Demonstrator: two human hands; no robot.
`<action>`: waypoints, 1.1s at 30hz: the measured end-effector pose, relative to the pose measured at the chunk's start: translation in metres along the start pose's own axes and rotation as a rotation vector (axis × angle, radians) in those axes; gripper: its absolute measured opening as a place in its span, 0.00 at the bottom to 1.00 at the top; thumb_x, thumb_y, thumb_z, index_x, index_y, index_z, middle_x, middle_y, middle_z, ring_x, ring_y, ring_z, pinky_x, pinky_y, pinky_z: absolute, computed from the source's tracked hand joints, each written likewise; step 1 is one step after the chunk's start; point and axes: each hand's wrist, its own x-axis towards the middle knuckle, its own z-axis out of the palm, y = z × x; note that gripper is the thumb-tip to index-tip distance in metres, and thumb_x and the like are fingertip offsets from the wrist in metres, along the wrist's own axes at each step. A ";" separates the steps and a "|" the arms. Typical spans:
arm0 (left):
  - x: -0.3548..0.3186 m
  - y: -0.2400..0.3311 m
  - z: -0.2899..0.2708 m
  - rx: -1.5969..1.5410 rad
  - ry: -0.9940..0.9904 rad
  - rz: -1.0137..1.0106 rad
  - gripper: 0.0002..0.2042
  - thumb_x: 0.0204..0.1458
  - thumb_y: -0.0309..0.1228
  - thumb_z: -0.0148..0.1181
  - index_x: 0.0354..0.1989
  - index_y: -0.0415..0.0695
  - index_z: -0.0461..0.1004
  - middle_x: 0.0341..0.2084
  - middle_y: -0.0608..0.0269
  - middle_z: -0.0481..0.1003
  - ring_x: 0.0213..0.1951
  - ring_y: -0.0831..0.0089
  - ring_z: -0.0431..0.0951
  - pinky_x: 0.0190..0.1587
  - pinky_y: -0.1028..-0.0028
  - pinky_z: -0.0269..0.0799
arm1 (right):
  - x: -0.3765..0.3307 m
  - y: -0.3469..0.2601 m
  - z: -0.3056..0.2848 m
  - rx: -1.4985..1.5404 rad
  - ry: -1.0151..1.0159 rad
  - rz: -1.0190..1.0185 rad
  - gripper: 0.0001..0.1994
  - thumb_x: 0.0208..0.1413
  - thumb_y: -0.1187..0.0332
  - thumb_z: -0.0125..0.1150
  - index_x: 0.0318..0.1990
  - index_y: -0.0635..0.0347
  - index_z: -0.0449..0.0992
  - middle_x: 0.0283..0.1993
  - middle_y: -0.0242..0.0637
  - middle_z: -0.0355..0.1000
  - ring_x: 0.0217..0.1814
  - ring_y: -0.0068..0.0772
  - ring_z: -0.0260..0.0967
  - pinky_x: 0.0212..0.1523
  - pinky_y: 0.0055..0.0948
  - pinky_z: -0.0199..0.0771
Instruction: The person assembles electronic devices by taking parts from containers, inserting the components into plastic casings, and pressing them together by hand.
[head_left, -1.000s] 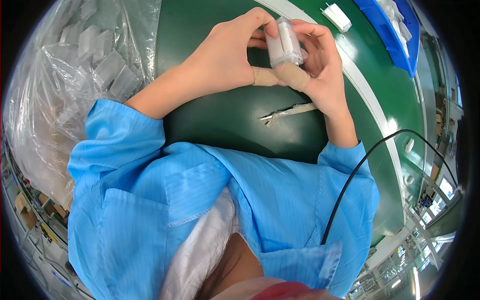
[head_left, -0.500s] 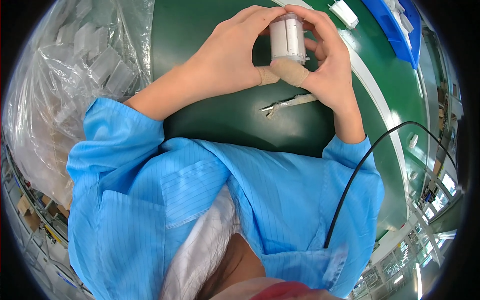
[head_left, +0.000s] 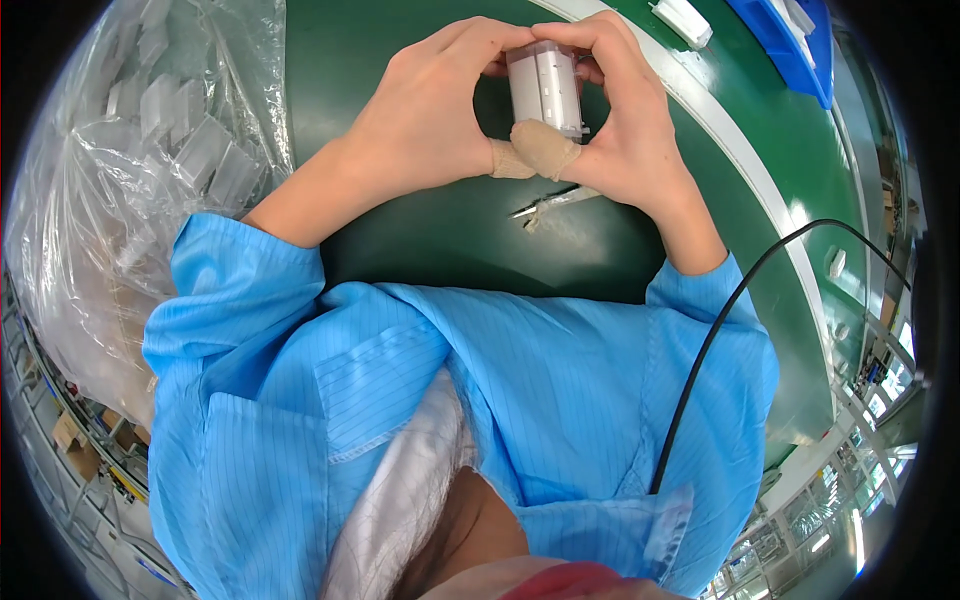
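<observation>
Between my two hands is a small white box-shaped part with a clear cover [head_left: 545,90], held upright above the green tabletop. My left hand [head_left: 435,105] grips it from the left, with fingertips at its far end and a tan-wrapped thumb at its near end. From the right, my right hand [head_left: 625,120] closes on the same part, its wrapped thumb pressed on the near end and overlapping the left thumb. Just below the hands lies a thin pointed metal tool with tan wrapping [head_left: 555,203], partly hidden by my right hand.
At the left, a clear plastic bag [head_left: 250,90] contains several translucent rectangular pieces. A blue bin [head_left: 815,60] with white parts stands at the far right. Near it lies a loose white part [head_left: 683,22]. A black cable [head_left: 715,335] arcs past my right sleeve.
Both hands and the white part have shifted slightly left in the picture. The part is turned a little, and my right hand now covers more of the pointed tool.
</observation>
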 end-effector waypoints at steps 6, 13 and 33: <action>0.001 -0.002 0.001 -0.014 0.002 0.001 0.36 0.25 0.34 0.79 0.49 0.40 0.71 0.42 0.58 0.75 0.41 0.64 0.80 0.44 0.69 0.78 | 0.006 -0.020 -0.008 0.139 0.012 0.057 0.33 0.36 0.59 0.76 0.50 0.62 0.69 0.39 0.42 0.62 0.37 0.36 0.65 0.36 0.29 0.68; 0.002 -0.008 -0.002 -0.208 0.012 -0.015 0.37 0.32 0.37 0.78 0.54 0.39 0.68 0.47 0.55 0.73 0.46 0.62 0.78 0.51 0.68 0.76 | 0.003 0.004 -0.008 0.178 -0.005 -0.034 0.40 0.30 0.58 0.79 0.58 0.53 0.69 0.53 0.35 0.65 0.53 0.37 0.67 0.51 0.34 0.72; 0.001 -0.008 -0.002 -0.241 -0.029 0.010 0.39 0.30 0.35 0.79 0.54 0.37 0.68 0.47 0.53 0.73 0.46 0.62 0.78 0.51 0.67 0.76 | 0.007 -0.029 -0.025 -0.095 0.020 -0.184 0.36 0.34 0.55 0.77 0.50 0.65 0.69 0.39 0.46 0.66 0.40 0.45 0.68 0.41 0.34 0.70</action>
